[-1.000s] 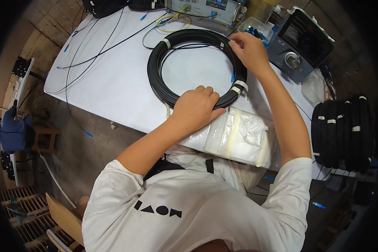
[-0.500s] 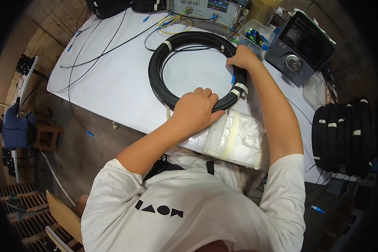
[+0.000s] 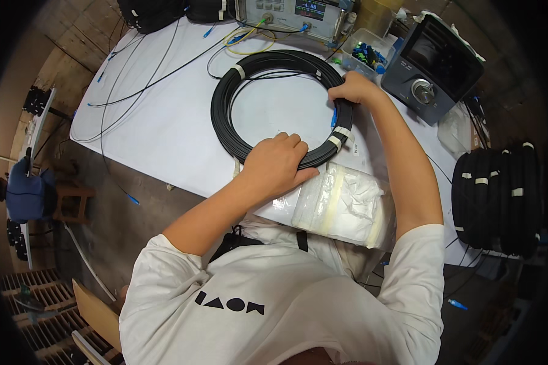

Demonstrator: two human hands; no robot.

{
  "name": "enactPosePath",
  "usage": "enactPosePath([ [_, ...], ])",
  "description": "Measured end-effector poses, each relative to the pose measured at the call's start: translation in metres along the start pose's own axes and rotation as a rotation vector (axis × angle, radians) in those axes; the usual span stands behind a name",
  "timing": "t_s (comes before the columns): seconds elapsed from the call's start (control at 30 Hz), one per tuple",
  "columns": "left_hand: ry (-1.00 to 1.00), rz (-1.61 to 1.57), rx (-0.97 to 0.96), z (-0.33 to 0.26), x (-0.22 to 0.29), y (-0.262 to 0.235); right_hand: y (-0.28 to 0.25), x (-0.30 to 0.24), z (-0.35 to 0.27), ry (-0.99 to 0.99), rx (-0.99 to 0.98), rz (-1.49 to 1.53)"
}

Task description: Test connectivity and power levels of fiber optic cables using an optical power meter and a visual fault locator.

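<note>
While the left hand [image 3: 278, 167] presses the cable coil [image 3: 237, 131] (near side), the right hand [image 3: 354, 90] grasps its far rim.

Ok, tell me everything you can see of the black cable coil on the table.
The black cable coil is a flat ring of many thin glossy turns, bound by white tape bands, with a small blue connector on its right side. It lies flat on the white table. The left hand presses on its near edge; the right hand grips its far right side.
</note>
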State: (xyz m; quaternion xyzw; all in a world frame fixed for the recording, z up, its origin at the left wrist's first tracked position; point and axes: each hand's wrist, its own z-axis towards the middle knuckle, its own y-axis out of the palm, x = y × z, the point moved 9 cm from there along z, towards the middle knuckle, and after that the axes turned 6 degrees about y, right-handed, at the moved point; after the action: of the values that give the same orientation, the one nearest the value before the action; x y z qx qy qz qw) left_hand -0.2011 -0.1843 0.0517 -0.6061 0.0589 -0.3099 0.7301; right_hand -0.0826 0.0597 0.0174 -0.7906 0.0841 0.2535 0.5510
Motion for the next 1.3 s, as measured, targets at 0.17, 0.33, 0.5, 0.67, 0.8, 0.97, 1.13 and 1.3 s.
enactPosePath([
  [0.17,0.006,0.005,-0.003,0.000,0.003,0.000,0.005,0.004,0.000,0.018,-0.029,0.030],
  [0.33,-0.001,0.019,0.002,-0.006,0.005,-0.003,0.016,0.008,-0.015,0.076,-0.101,0.456],
  [0.5,-0.014,0.024,-0.004,-0.003,0.007,-0.004,0.043,0.009,-0.036,0.106,-0.239,0.969],
  [0.67,-0.135,-0.001,-0.002,-0.001,0.014,0.006,0.037,0.008,-0.043,0.085,-0.150,1.171],
  [0.8,-0.251,-0.115,0.041,0.009,0.019,0.002,0.016,-0.016,-0.062,0.005,-0.106,1.182],
  [0.97,-0.300,-0.144,0.091,0.010,0.015,-0.006,-0.028,-0.074,-0.087,-0.164,-0.052,1.045],
  [1.13,-0.312,-0.325,0.486,-0.016,-0.001,-0.072,-0.055,-0.166,-0.110,-0.470,-0.182,1.019],
  [1.3,-0.566,-0.937,0.738,-0.071,-0.046,-0.120,-0.058,-0.241,-0.118,-0.644,-0.279,1.024],
])
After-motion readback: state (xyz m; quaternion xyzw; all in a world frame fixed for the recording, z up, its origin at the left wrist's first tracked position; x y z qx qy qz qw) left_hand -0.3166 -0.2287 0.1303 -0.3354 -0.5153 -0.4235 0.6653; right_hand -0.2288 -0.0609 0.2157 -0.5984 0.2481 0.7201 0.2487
